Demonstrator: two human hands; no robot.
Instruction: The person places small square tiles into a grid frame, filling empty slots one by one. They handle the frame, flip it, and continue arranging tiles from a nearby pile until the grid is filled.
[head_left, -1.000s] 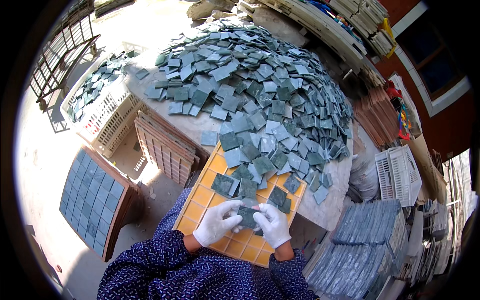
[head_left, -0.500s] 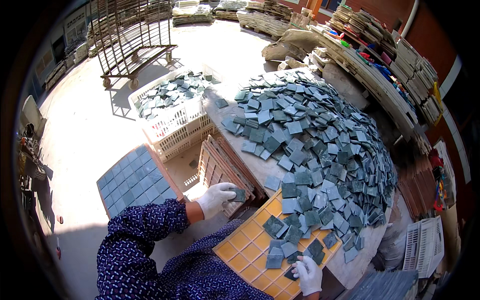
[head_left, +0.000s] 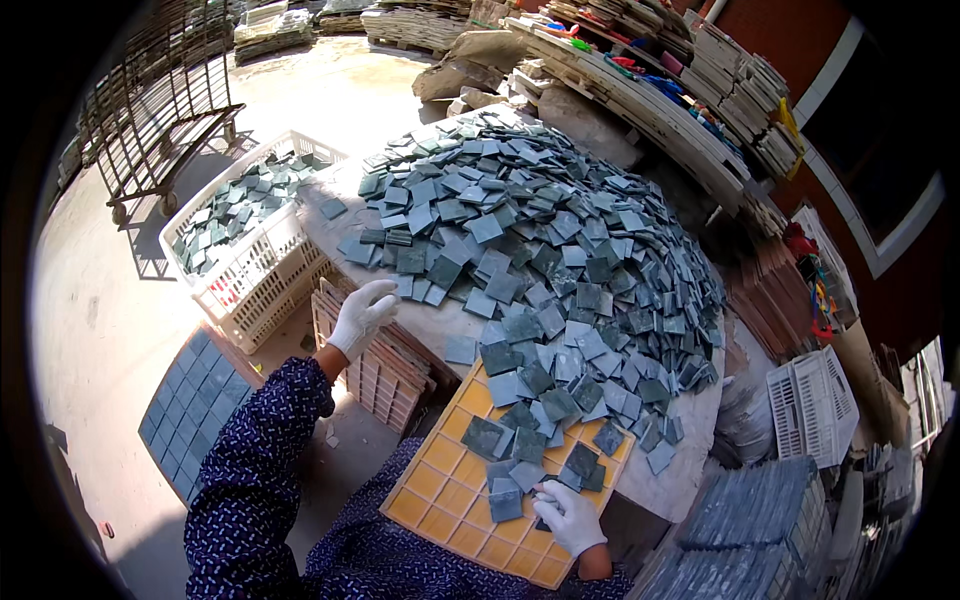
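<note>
My left hand (head_left: 362, 320), in a white glove, is raised over upright reddish-brown grid trays (head_left: 385, 370) at the table's left edge. Its fingers are apart and no tile shows in them. My right hand (head_left: 572, 517), also gloved in white, is low over a yellow grid tray (head_left: 440, 487) tilted across my lap and the table edge. Its fingers close on a small dark stone tile, mostly hidden by the hand. Loose square grey-green tiles (head_left: 505, 505) lie on the yellow tray's upper part, spilling from a large tile heap (head_left: 560, 250).
A white plastic crate (head_left: 262, 280) of tiles stands left of the table (head_left: 430, 322). A tray filled with tiles (head_left: 195, 405) is at lower left. Stacked slate-coloured tile sheets (head_left: 755, 500) and another white crate (head_left: 815, 408) sit at right. A wheeled metal cart (head_left: 160, 150) is farther back.
The view has swung right. My left hand has let go of the dark tile it held, and its fingers have spread. My right hand stays at the yellow tray, fingers at the dark tile.
</note>
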